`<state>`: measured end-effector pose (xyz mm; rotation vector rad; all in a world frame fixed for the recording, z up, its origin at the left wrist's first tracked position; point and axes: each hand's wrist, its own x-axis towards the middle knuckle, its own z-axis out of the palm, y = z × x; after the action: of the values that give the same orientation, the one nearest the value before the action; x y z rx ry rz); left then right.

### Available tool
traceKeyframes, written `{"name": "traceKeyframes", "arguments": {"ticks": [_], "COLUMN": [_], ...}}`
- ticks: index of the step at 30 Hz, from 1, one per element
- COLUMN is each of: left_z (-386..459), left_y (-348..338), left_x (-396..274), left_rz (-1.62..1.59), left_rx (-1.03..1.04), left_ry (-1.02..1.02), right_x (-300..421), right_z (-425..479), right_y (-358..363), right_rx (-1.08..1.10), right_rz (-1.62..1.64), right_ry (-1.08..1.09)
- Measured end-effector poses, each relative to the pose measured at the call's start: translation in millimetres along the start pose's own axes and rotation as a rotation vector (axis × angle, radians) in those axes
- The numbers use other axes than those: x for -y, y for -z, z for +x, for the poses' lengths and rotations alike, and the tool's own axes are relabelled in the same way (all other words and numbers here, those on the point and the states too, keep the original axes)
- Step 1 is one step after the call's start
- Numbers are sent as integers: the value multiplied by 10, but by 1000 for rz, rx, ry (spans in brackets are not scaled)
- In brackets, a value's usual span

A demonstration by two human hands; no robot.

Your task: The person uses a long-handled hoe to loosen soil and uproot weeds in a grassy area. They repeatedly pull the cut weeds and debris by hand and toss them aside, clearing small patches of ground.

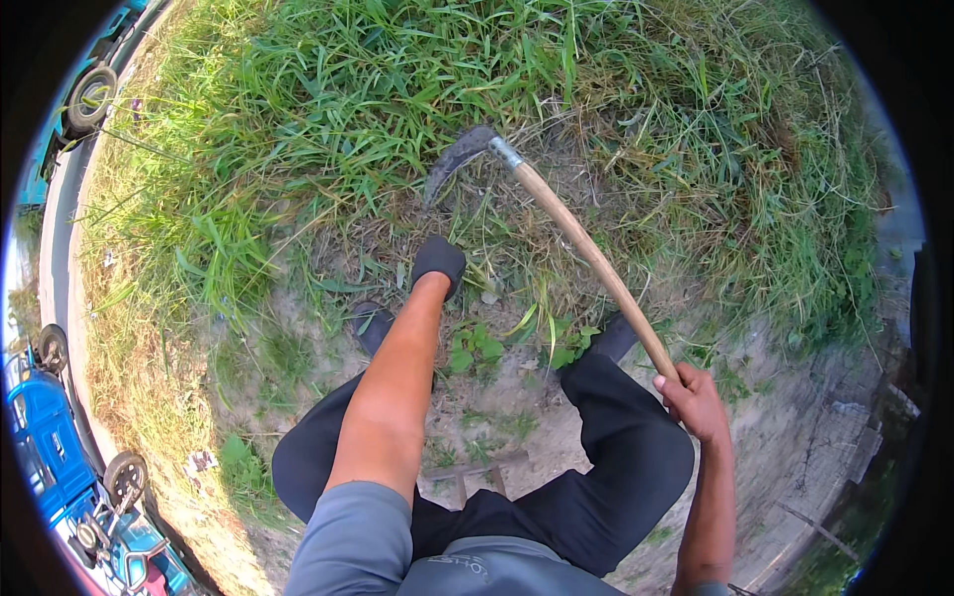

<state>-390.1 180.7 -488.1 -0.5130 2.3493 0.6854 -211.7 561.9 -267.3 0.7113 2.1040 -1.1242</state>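
My right hand (693, 402) is bare and closed around the lower end of a long wooden handle. That handle belongs to a sickle (600, 264), whose dark curved blade reaches up and left over cut stems, with a metal ferrule where blade and wood meet. A dark glove covers my left hand (438, 262), held low over the trampled grass just below the blade's tip; its fingers are hidden, so I cannot tell whether it grips anything. Tall green grass (358, 97) stands beyond the blade.
My dark shoes (615, 337) rest on bare soil among small leafy weeds (475, 346). A paved road (63, 216) runs along the left edge, with a blue three-wheeled vehicle (56, 439) and a teal vehicle's wheel (92, 98). Cut grass lies at the right.
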Motion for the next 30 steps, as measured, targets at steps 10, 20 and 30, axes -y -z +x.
{"name": "traceKeyframes", "arguments": {"ticks": [10,20,30], "left_z": [-261,-828,-921], "left_y": [43,-425,-1429], "left_x": [212,-682,-364], "left_rz": [-192,-114,-257], "left_rx": [-98,171,36], "left_ry": [-321,-260,-349], "right_x": [-657,-1531,-1813], "right_z": [230,-682,-637], "right_y": [176,207,342], "right_rx": [26,-227,-130], "right_rz": [61,387,-13], "right_ry": [-110,-261,-229]}}
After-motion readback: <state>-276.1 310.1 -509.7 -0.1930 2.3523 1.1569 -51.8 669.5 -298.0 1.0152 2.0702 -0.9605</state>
